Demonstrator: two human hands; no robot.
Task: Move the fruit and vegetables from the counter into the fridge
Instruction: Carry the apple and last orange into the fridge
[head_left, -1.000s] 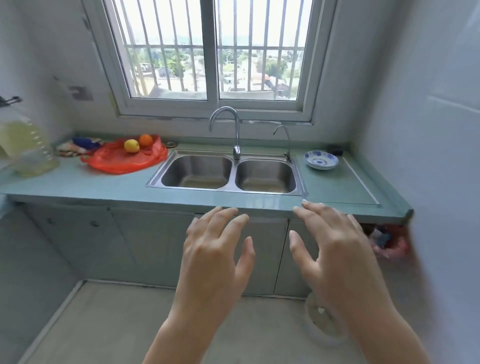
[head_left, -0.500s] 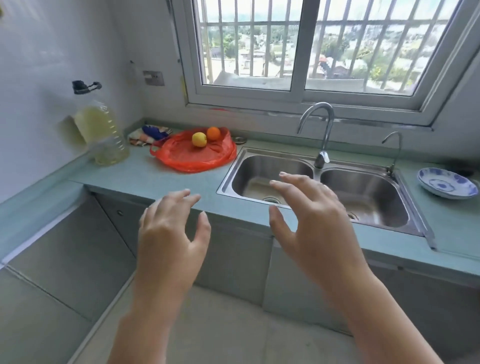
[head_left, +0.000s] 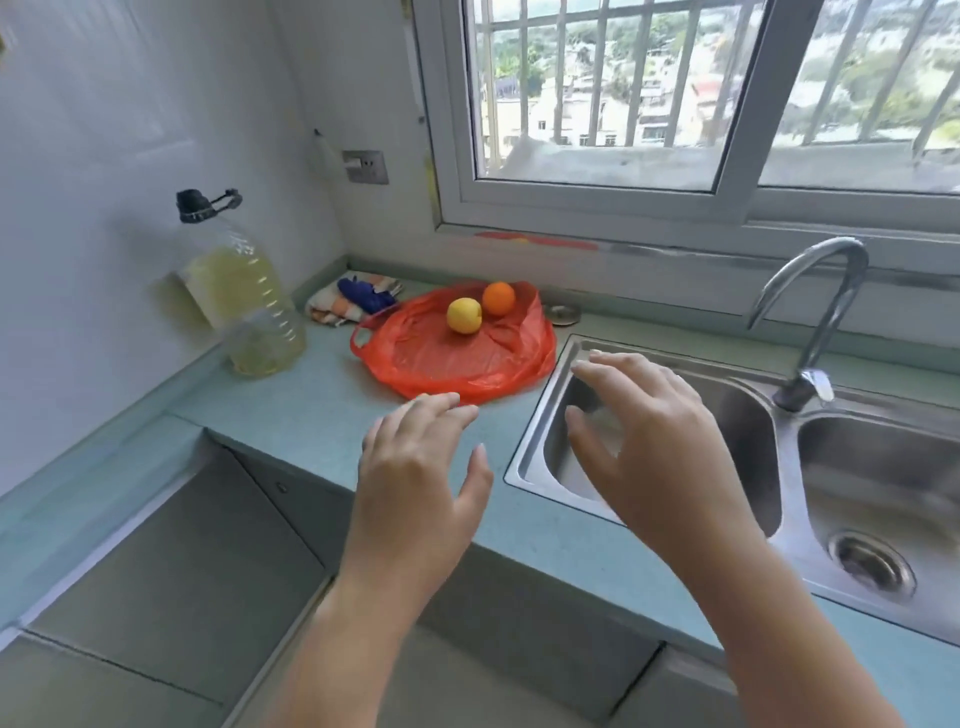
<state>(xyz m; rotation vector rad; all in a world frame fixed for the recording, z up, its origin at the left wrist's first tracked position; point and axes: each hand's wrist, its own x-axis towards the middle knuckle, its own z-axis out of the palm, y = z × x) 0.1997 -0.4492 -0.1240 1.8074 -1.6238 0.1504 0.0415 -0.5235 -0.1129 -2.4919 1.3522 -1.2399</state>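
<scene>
- Fruit is the business here: a yellow fruit (head_left: 464, 315) and an orange (head_left: 498, 298) lie touching each other on a red plastic bag (head_left: 441, 364), which is spread flat on the green counter (head_left: 311, 410) between the sink (head_left: 883, 467) and an oil bottle (head_left: 249, 306).
- The left hand (head_left: 415, 467) hovers over the counter, its fingertips at the bag's near edge. The fingers are spread and relaxed, and they hold nothing.
- The right hand (head_left: 660, 441) hangs above the sink's left basin, fingers fanned wide, and is likewise empty.
- No fridge shows from where the camera looks, so neither piece has been moved yet, I'd judge.
- Both fruits look round, firm and light, each small enough for one palm. I'd expect the smooth skins to roll rather than slip.
- The surest hold seems to be a cupped hand from above, fingers wrapped round the widest part, one fruit per hand.
- The bag looks thin, soft and crinkly. It has a handle loop on its left side, so gathering its edges could carry both fruits at once.
- Tugging the bag carelessly might send the fruits rolling toward the sink, which lies just beside the bag's right edge.
- A folded striped cloth (head_left: 353, 301) lies behind the bag in the corner, and the faucet (head_left: 821, 312) stands well to the right.
</scene>
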